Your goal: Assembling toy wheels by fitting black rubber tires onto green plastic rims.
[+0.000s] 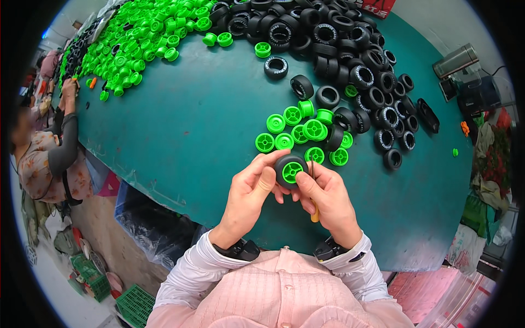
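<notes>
Preferably, the black tyre is kept square around the green hub while both are steadied between the fingers of the left hand and right hand; the yellow-handled tool, clamped within the right fingers, is best angled clear.

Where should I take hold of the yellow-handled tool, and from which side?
Probably best by the exposed end of its yellow handle, coming from the near side: it juts toward the body below the right grip, which covers the middle. Avoid the thin dark shaft, which points away from the body, close beside the black tire.
</notes>
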The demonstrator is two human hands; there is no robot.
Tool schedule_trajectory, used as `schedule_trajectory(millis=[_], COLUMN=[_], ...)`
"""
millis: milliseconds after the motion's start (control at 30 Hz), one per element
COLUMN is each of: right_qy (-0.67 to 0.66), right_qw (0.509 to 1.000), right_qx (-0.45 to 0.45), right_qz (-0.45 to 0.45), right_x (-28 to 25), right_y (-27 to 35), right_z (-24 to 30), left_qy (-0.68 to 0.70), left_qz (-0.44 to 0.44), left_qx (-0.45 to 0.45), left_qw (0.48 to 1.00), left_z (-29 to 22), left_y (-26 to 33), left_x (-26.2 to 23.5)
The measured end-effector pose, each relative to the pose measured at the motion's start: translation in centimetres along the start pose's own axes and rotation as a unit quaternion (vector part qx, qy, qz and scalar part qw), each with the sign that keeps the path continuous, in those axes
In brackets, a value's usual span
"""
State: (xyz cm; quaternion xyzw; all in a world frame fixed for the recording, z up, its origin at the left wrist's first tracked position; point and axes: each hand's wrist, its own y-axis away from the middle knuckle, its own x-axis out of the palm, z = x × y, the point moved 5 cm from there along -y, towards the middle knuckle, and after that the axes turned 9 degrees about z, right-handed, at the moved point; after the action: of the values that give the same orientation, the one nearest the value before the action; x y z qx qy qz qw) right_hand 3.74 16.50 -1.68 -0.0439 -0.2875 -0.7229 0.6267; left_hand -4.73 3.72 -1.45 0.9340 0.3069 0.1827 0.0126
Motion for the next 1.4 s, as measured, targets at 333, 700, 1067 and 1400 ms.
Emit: schedule_trajectory(millis=[333, 700, 1067, 1400], right_qy=[0.042, 0.093, 0.308, 0.36], right_qw=[0.998, 0.984, 0.925, 0.882], right_qx=[-0.022, -0.128, -0.201, -0.277], right_qz=[-0.041, -0.079, -0.093, -0.126], right_x=[-0.1, 0.9, 0.4, 1.6], right_y=[0.3, 0.4, 1.2, 1.6], right_z=[0.5, 0.6, 2.6, 3.6], left_qy=[0.043, 0.046, -0.032, 0.274], left_qz=[-0.031, -0.02, 0.0, 0.047], left_qx=[-0.045, -0.031, 0.071, -0.02], left_qw=[0.998, 0.998, 0.997, 0.96], left_z=[-0.3, -0.2, -0.9, -0.8], left_y=[-0.1, 0.0, 0.0, 0.9], left_x=[0.3, 0.6, -0.9, 0.3])
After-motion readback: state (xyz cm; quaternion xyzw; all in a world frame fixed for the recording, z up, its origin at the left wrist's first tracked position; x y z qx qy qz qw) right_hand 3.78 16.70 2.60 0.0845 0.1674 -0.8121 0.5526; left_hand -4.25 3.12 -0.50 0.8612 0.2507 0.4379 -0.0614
